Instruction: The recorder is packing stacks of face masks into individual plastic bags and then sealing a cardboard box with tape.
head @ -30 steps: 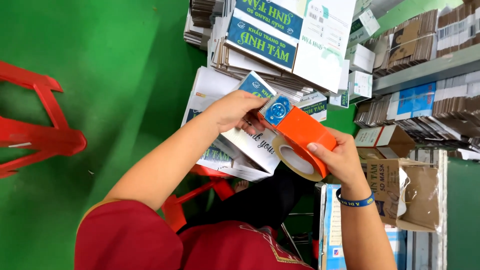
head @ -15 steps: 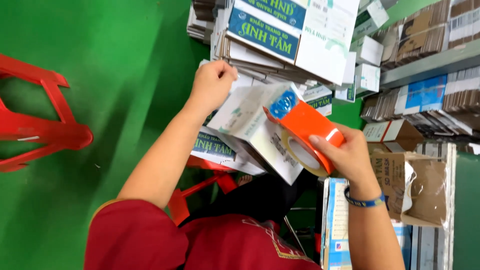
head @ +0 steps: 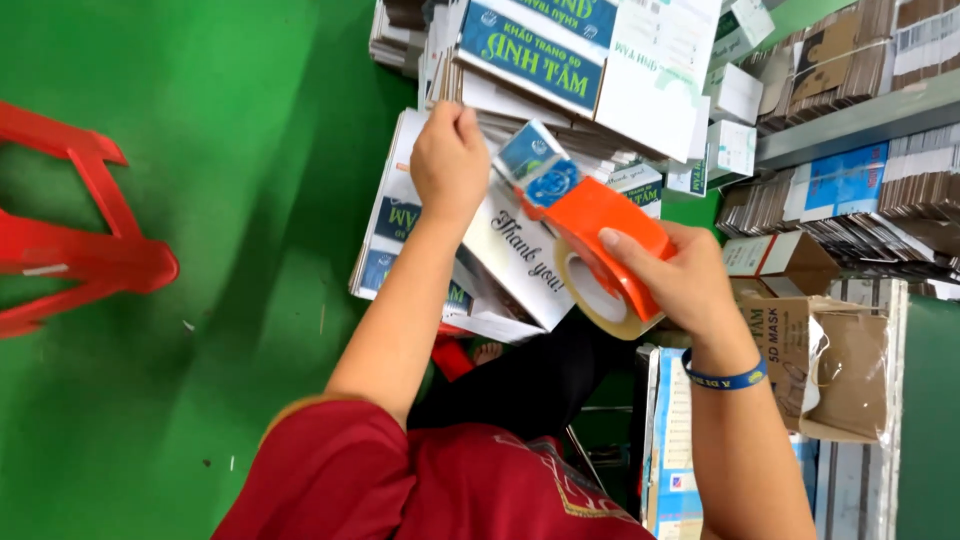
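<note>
Tape dispenser (head: 600, 245), orange, with its roll of clear tape, gripped in right hand (head: 680, 280), fingers wrapped over the top; pressed against white carton (head: 515, 255) at its right edge. Left hand (head: 450, 165) curled onto the carton's far end, fingertips hidden behind it. Carton's underside out of sight. Beyond the carton, stacks of flat boxes (head: 560, 60), cut off by the frame. Left of carton, green floor (head: 200, 200) and red stool (head: 70, 240), partly cropped.

Dark red shirt (head: 400, 480) w/ short sleeves, gold trim at cuff. Blue wristband (head: 725, 378) on right wrist; black trousers (head: 520, 380).
</note>
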